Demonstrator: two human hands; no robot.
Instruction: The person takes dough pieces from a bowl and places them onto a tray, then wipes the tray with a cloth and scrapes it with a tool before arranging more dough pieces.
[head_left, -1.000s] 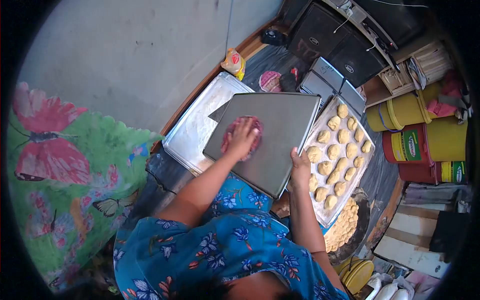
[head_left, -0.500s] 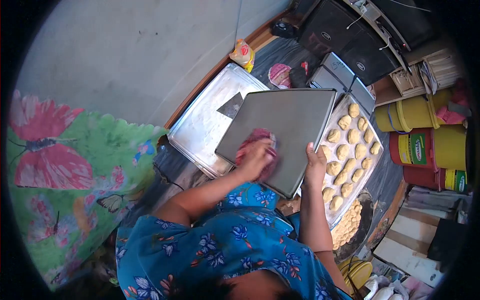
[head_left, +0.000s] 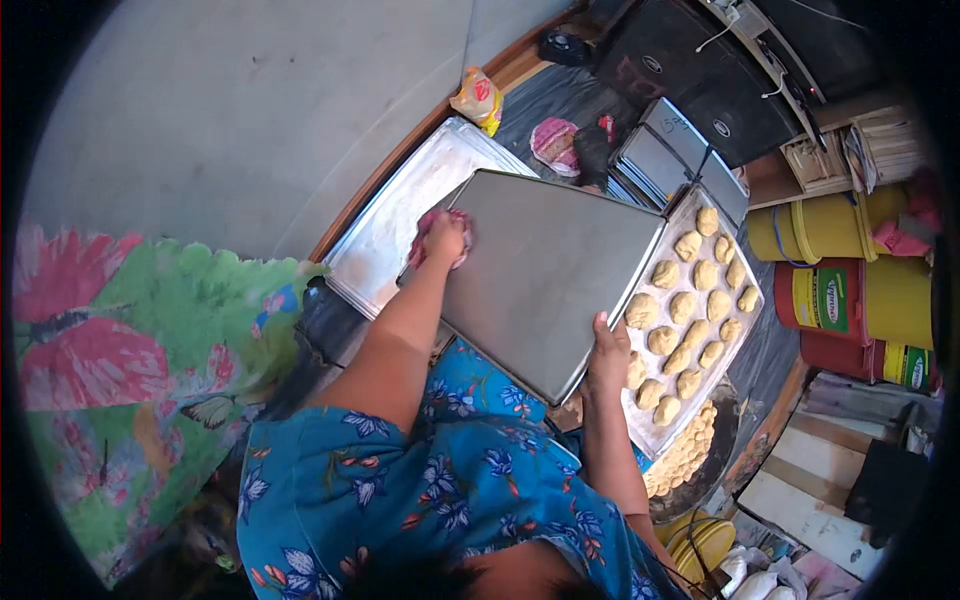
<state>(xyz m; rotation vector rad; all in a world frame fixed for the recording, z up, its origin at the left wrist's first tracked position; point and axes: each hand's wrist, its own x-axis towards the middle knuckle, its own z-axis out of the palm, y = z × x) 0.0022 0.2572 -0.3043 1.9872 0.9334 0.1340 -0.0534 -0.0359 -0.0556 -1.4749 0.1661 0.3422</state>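
Observation:
My left hand (head_left: 445, 238) is closed on a bunched red-and-white cloth (head_left: 425, 232), pressed against the far left part of a dark grey baking tray (head_left: 550, 270). My right hand (head_left: 607, 358) grips the tray's right edge near its lower corner, thumb on the upper face and the other fingers mostly hidden. The tray is held tilted in front of my body. Beneath its left side lie pale metal trays (head_left: 400, 215), stacked. Close by my right hand is a light tray (head_left: 650, 425) bearing several rows of dough pieces (head_left: 682, 307).
Below the dough tray, a round dark pan (head_left: 728, 430) holds many small dough balls (head_left: 690, 455). Upright trays (head_left: 670, 140) stand at the back. A plastic bag (head_left: 478, 100) rests by the wall. Yellow and red buckets (head_left: 835, 290) are stacked at right; a butterfly-print cloth (head_left: 160, 350) hangs at left.
My left hand has moved the cloth from the tray's lower middle to its far left side. The tray and my right hand have shifted slightly left and down in view.

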